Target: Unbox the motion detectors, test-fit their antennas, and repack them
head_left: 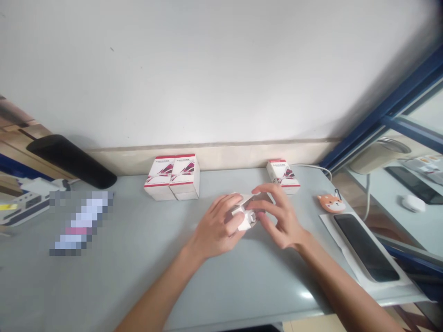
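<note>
A small white cardboard box point(245, 222) is between my hands, above the middle of the desk. Its end faces me with flaps unfolded, and something whitish shows inside, too small to name. My left hand point(221, 226) wraps round the box's left side, thumb on the near face and fingers over the top. At the opening is my right hand point(280, 216), its fingers curled and its thumb and fingertips at the flaps on the right. Much of the box is hidden behind the fingers.
Two white-and-red boxes point(171, 177) stand side by side near the wall; a similar box point(283, 175) stands behind my right hand. At right are an orange animal-faced case point(331, 203) and a dark-screened phone point(367, 246). A black cylinder point(72, 161), power strip point(31, 205) and blurred-out screen point(83, 221) lie left.
</note>
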`<state>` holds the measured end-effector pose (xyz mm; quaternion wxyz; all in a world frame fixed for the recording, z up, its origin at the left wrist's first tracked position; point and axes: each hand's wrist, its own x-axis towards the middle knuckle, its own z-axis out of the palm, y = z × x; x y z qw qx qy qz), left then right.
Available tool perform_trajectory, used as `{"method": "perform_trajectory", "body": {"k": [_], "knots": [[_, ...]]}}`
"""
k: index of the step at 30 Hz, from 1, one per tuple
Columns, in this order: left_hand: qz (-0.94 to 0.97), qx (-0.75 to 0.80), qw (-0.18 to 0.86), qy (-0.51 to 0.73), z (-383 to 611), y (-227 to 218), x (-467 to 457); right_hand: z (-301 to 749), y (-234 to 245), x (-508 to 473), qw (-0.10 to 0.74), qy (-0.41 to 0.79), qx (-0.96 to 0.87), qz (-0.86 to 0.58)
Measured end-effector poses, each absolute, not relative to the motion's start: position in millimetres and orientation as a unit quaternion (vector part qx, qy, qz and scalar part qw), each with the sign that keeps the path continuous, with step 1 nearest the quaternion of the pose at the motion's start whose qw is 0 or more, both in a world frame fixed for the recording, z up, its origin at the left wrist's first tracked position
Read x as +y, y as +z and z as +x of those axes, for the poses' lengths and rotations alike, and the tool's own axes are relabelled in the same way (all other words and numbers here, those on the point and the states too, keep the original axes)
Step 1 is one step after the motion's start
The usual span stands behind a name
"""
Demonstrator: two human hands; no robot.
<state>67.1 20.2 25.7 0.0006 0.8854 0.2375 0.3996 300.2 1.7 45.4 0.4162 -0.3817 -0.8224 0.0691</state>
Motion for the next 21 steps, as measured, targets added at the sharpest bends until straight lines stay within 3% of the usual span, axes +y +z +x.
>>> {"method": "perform_trajectory", "body": {"k": [4, 8, 10, 12, 15, 21], "knots": [[0.877, 0.277, 0.036, 0.390, 64, 30, 23, 294, 48, -1, 0.402, 0.152, -0.809, -0.401], [0.870, 0.314, 0.057, 0.375, 61, 32, 25, 293, 45, 2, 0.488, 0.210, -0.742, -0.410], [0.855, 0.343, 0.072, 0.382, 60, 30, 26, 302, 41, 10, 0.556, 0.167, -0.685, -0.440], [0.841, 0.367, 0.088, 0.387, 58, 29, 27, 318, 34, 23, 0.573, 0.076, -0.618, -0.532], [0.833, 0.381, 0.099, 0.387, 57, 26, 27, 353, 19, 44, 0.454, -0.078, -0.579, -0.673], [0.835, 0.349, 0.060, 0.420, 59, 22, 27, 386, -3, 59, 0.366, -0.103, -0.613, -0.692]]}}
